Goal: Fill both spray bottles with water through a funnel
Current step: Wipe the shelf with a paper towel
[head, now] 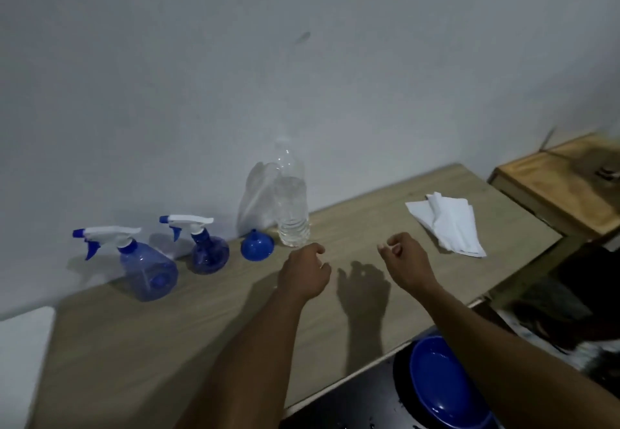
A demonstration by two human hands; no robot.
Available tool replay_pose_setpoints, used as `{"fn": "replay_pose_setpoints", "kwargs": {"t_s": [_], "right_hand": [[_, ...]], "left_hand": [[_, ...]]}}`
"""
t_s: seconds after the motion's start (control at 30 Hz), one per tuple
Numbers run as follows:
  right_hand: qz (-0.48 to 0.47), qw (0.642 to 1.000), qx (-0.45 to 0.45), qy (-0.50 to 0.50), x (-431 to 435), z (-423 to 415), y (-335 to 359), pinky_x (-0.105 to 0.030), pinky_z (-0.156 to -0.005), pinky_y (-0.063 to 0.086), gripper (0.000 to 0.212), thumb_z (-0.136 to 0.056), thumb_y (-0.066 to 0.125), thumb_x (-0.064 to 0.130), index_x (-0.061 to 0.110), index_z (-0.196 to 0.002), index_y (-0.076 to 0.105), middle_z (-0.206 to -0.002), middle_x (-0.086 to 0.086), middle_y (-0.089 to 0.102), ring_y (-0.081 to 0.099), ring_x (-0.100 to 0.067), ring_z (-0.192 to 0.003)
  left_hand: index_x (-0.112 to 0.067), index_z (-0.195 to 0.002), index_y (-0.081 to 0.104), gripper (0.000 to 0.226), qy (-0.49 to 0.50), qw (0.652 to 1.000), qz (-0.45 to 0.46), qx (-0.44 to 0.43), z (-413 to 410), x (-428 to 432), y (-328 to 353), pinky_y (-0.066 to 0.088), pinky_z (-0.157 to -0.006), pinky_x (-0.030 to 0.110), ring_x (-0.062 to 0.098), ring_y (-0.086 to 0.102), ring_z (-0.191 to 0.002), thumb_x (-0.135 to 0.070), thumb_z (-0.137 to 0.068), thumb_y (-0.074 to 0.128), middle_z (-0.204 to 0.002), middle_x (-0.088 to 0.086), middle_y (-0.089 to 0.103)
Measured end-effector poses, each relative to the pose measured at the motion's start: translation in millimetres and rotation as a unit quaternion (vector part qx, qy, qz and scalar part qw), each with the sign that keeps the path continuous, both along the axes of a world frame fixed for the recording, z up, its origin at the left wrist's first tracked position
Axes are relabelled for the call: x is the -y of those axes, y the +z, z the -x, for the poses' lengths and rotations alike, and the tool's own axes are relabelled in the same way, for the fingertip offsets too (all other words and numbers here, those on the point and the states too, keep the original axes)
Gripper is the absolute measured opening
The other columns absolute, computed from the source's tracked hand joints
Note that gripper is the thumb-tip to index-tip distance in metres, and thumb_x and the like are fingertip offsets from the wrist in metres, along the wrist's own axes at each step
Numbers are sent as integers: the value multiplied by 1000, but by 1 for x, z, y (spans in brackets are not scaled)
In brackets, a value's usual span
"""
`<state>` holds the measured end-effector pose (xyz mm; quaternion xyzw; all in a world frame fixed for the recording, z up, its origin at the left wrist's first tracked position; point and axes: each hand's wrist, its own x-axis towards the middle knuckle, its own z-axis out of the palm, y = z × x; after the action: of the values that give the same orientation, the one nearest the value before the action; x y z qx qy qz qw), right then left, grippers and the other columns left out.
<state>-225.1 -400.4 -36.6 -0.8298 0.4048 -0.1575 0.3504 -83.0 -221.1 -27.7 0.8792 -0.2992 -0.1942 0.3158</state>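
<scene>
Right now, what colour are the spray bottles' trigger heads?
White, with blue nozzle tips and triggers, on both spray bottles; seen in the head view.

We saw matt wood-grain table point(167, 344); translucent blue plastic spray bottles point(149, 271) point(208, 254); glossy blue plastic funnel point(257, 247); clear ribbed plastic water bottle point(291, 207); crumpled white paper towel point(449, 224).

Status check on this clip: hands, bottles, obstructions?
Left hand, right hand empty. Spray bottles capped, funnel untouched. Nothing blocking.
</scene>
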Motion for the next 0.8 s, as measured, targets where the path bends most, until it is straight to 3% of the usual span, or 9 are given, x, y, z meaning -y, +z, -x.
{"fn": "replay_pose_setpoints", "kwargs": {"t_s": [0.13,0.27,0.53,0.6,0.67,0.73,0.8], "right_hand": [[-5,995,-45,-88,44,83,-23,-33,-73,47,24,-94,63,38,16,-105,60,-101,-9,68,62,-19,-87],[22,989,-42,-138,101,120,-21,-31,-74,43,22,-95,63,28,10,-107,63,-101,-13,69,61,-22,-85],[-56,996,26,-66,219,114,-14,-28,-92,42,27,-92,56,12,10,-118,65,-115,-4,65,58,-19,-105],[-100,992,46,-56,235,107,-17,-28,-92,41,25,-95,54,14,14,-118,65,-116,-1,64,57,-18,-106],[-143,987,63,-49,247,98,-21,-29,-89,41,22,-97,52,16,18,-116,64,-115,1,62,56,-18,-106],[-178,982,57,-34,256,91,-29,-30,-88,42,22,-99,49,19,21,-117,61,-113,3,60,55,-18,-104],[-206,978,36,-15,261,89,-38,-33,-88,43,21,-100,46,23,21,-117,58,-111,3,59,54,-18,-102]], "left_hand": [[-31,-119,62,38,-49,998,-3,-23,39,43,-5,53,-90,35,20,65,-100,-40,-82,64,-103,-4,69],[-28,-119,64,39,-51,997,-9,-60,67,95,-7,51,-93,31,20,64,-104,-41,-82,67,-106,-2,70],[-16,-118,65,40,92,984,10,-155,106,247,-18,43,-91,23,23,61,-115,-40,-87,68,-117,2,69],[-13,-124,63,44,133,976,13,-172,110,281,-21,37,-86,21,24,58,-120,-42,-90,65,-127,4,65],[-8,-126,62,52,171,965,13,-197,111,307,-27,41,-92,25,28,58,-122,-46,-90,64,-131,8,63],[-1,-119,66,58,204,956,4,-212,109,328,-36,47,-94,32,32,63,-113,-50,-87,66,-123,14,68],[-1,-106,71,53,231,946,-9,-227,107,343,-47,57,-88,37,34,70,-97,-47,-80,74,-107,16,73]]}}
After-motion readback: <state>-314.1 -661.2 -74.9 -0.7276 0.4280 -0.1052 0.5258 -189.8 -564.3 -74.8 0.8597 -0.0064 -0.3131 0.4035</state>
